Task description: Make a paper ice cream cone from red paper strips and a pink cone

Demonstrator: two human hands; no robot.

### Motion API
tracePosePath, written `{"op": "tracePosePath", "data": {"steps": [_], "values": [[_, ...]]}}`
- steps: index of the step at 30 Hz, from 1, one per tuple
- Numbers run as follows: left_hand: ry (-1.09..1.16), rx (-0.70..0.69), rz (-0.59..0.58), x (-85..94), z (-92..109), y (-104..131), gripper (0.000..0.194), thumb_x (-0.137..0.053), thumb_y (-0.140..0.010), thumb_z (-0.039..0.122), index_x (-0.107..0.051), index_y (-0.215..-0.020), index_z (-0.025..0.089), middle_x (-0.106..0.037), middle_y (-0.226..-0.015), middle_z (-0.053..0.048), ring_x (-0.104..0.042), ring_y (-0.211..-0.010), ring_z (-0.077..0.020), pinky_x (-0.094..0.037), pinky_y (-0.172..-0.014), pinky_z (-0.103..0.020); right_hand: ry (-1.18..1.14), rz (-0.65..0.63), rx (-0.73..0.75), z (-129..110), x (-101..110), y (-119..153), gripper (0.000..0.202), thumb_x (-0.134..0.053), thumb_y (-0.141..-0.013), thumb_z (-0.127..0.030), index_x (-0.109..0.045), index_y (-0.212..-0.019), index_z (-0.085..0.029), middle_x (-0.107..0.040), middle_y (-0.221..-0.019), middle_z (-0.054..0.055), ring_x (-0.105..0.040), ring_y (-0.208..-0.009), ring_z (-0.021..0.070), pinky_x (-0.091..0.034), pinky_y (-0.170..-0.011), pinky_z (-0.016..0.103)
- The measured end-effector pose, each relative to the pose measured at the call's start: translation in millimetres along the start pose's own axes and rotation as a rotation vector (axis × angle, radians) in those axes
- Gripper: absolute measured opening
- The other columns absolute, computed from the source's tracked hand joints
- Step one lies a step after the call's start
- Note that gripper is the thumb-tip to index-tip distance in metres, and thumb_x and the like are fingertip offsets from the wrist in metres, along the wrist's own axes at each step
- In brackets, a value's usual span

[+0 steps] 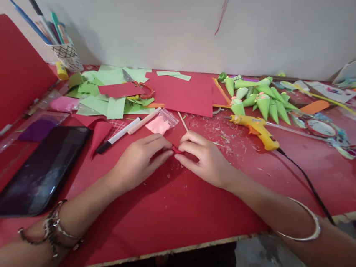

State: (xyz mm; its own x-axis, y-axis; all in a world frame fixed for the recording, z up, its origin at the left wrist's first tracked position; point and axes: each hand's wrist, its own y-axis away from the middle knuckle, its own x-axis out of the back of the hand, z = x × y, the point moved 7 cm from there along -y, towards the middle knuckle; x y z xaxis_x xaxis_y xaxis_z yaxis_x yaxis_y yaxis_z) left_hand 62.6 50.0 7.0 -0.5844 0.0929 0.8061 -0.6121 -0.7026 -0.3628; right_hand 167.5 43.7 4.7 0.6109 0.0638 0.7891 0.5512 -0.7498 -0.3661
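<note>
A small piece of red paper (176, 149), rolled or folded, is pinched between both hands just above the red tabletop (173, 218). My left hand (142, 156) grips its left end with thumb and fingertips. From the other side my right hand (203, 156) holds it, fingers curled. Most of the piece is hidden by the fingertips, so its exact shape is unclear. Just beyond the hands lie a thin wooden stick (183, 121) and a small bag of pale pink material (158, 125). A white marker with a black end (120, 135) rests beyond my left hand.
A yellow glue gun (256, 129) with a black cord lies at right, near several green paper cones (265, 102). Scissors (145, 90) sit among green paper scraps (96, 105). A dark tablet or phone (40, 172) lies at left. A pen cup (66, 56) stands by the wall.
</note>
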Motion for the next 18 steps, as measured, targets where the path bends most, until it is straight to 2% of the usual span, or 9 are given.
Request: {"op": "tracePosePath", "data": {"steps": [5,12,15,18], "values": [[0.029,0.009,-0.053,0.0,-0.3,-0.1,0.014,-0.045,-0.083,0.021,-0.053,-0.093,0.016,-0.059,-0.091,-0.004,-0.055,-0.083,-0.0129,-0.044,-0.073,-0.023,0.009,0.016,-0.041,5.3,2.1,-0.7,0.014,-0.042,-0.085,-0.022,-0.049,-0.074,-0.016,-0.047,-0.08,0.003,-0.046,-0.07,0.0124,-0.038,-0.063,0.024],[0.025,0.115,0.009,1.1,-8.6,-0.2,0.011,-0.048,-0.079,0.013,-0.055,-0.086,0.016,-0.059,-0.08,0.0,-0.053,-0.069,-0.0094,-0.043,-0.064,-0.019,-0.098,0.055,-0.044,3.1,5.3,-0.7,0.005,-0.045,-0.082,-0.018,-0.051,-0.083,-0.017,-0.05,-0.08,0.002,-0.049,-0.069,0.0112,-0.04,-0.063,0.023],[0.015,0.161,0.048,4.0,-12.5,-0.4,0.011,-0.048,-0.078,0.013,-0.056,-0.085,0.016,-0.059,-0.079,-0.001,-0.052,-0.065,-0.0087,-0.042,-0.061,-0.018,-0.146,0.097,-0.063,2.8,9.2,-1.4,0.01,-0.044,-0.081,-0.014,-0.051,-0.088,-0.018,-0.052,-0.08,0.002,-0.051,-0.07,0.0109,-0.041,-0.063,0.022],[0.005,0.181,0.056,5.4,-13.5,-0.8,0.01,-0.048,-0.077,0.013,-0.056,-0.083,0.016,-0.059,-0.079,-0.001,-0.052,-0.065,-0.0093,-0.041,-0.06,-0.019,-0.135,0.122,-0.058,1.0,13.1,-2.2,0.013,-0.042,-0.08,-0.01,-0.052,-0.083,-0.018,-0.052,-0.077,0.001,-0.05,-0.07,0.011,-0.04,-0.063,0.022]]}}
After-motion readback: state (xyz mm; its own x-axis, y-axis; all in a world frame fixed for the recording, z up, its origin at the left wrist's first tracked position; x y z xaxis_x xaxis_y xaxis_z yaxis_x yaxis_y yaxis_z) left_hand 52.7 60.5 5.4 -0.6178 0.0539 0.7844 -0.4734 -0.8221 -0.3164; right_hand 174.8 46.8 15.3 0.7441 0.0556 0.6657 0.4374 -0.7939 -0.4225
